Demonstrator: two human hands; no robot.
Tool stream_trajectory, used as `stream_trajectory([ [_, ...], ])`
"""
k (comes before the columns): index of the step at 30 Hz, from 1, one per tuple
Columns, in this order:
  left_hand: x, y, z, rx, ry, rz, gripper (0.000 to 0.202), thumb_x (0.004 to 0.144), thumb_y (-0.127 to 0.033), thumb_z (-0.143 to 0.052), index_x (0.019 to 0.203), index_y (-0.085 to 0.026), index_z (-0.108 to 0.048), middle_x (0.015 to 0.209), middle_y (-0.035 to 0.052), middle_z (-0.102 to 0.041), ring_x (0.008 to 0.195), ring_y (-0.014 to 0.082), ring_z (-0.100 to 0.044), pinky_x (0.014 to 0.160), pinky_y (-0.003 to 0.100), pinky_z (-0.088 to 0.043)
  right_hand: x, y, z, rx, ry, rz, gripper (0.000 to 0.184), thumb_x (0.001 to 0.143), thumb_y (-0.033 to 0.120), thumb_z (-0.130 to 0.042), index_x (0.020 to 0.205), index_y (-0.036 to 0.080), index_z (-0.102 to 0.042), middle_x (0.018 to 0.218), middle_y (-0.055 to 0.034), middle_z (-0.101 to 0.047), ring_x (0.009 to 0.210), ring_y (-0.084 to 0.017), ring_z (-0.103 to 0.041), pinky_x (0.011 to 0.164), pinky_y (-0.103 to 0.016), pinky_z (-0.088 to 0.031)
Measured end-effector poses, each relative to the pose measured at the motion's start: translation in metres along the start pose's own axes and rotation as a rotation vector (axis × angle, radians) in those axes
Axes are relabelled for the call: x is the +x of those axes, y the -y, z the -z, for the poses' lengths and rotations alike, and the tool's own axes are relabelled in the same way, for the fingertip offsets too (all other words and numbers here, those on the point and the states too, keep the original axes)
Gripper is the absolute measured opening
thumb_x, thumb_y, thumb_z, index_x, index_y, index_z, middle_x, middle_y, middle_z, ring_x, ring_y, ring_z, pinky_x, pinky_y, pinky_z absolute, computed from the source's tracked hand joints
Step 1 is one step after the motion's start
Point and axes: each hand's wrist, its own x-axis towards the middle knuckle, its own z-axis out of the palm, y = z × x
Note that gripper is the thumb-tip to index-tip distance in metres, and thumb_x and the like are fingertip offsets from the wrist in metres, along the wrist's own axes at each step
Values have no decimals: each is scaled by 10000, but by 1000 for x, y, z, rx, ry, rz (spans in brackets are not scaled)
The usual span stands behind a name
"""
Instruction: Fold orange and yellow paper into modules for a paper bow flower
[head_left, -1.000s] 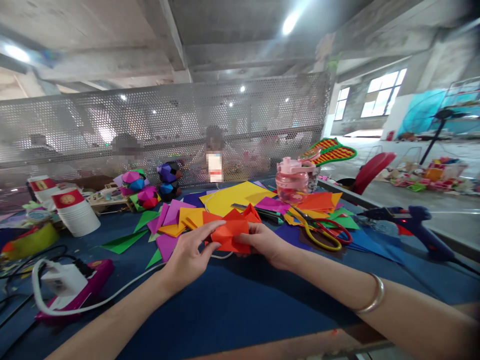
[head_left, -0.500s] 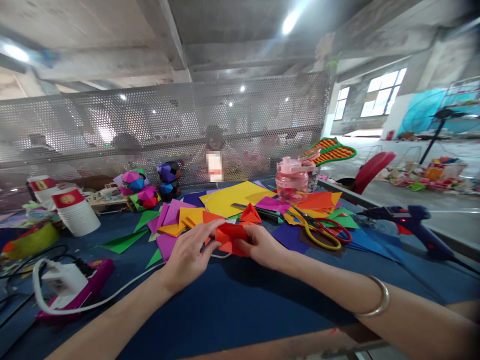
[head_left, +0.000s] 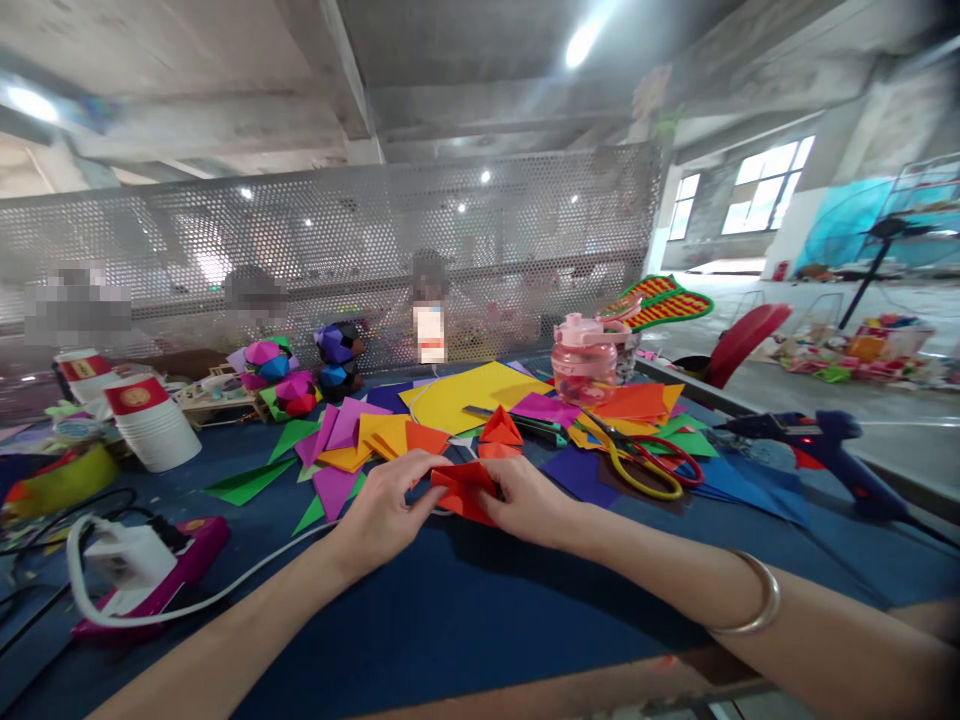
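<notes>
Both my hands meet over a folded red-orange paper [head_left: 463,490] low above the blue table [head_left: 450,610]. My left hand [head_left: 386,508] pinches its left edge with fingers bent. My right hand [head_left: 529,500] presses on its right side, fingers curled over the paper; a silver bangle [head_left: 750,600] sits on that wrist. Just beyond lie a small folded orange triangle [head_left: 500,428] and a spread of purple, orange and yellow paper pieces [head_left: 360,440].
Yellow-and-red scissors [head_left: 645,465] and a blue glue gun [head_left: 817,445] lie to the right. A pink bottle [head_left: 585,360] stands behind. At the left are paper cups [head_left: 154,420], a pink power strip [head_left: 150,575] with white cable, and folded paper balls [head_left: 277,375]. A perforated metal screen [head_left: 337,250] backs the table.
The red-orange paper has been folded smaller and brought lower and nearer to me. Both hands closed in on it. A small orange triangle now shows behind it.
</notes>
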Motion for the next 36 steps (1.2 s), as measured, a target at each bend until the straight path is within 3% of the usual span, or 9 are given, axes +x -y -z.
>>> stream_trajectory([
  [4,-2,-2,-2,-10,-13,57,198,987,-329,-575,1067,-162,-645,1016,50,-676,857,168,-663,778,349,-570,-2,5,-3,-8,-14,31,116,790,157,-590,836,157,-696,716,-27,-641,630,-140,-528,566,-231,-340],
  [13,-4,-7,-4,1,7,121,211,980,-346,-585,968,-145,-647,891,19,-664,741,139,-643,695,304,-561,-2,7,-5,31,-26,1,102,741,89,-560,706,174,-603,632,11,-571,577,-125,-470,542,-241,-295],
  [18,-4,-8,0,12,-51,198,221,977,-353,-589,966,-140,-644,893,17,-659,736,141,-640,689,303,-559,-2,8,-7,133,-40,-42,35,803,178,-587,834,177,-604,739,3,-621,637,-132,-516,590,-241,-363],
  [22,-5,-7,-1,-40,-110,267,228,977,-358,-588,1001,-138,-642,919,23,-659,758,150,-646,698,312,-563,0,3,-12,257,-20,-90,225,824,298,-630,1004,167,-601,866,-30,-675,731,-163,-593,640,-253,-445],
  [24,-4,-6,-2,-89,-114,295,229,976,-354,-590,1039,-138,-635,949,32,-661,782,156,-652,713,324,-567,1,1,-14,311,-16,-116,193,822,278,-611,979,166,-603,837,-25,-671,711,-162,-604,626,-254,-463],
  [28,-4,-4,-8,-199,-61,338,227,968,-339,-607,1063,-134,-626,971,41,-660,794,157,-655,720,332,-570,4,0,-12,367,-75,-152,65,802,187,-533,851,178,-576,753,-8,-633,659,-156,-603,593,-255,-470],
  [36,-4,-11,-12,-458,119,404,228,959,-313,-623,1103,-136,-621,991,43,-669,831,173,-671,763,359,-578,2,8,-8,349,-136,-86,126,786,136,-546,887,179,-608,829,-21,-676,773,-171,-633,706,-275,-492],
])
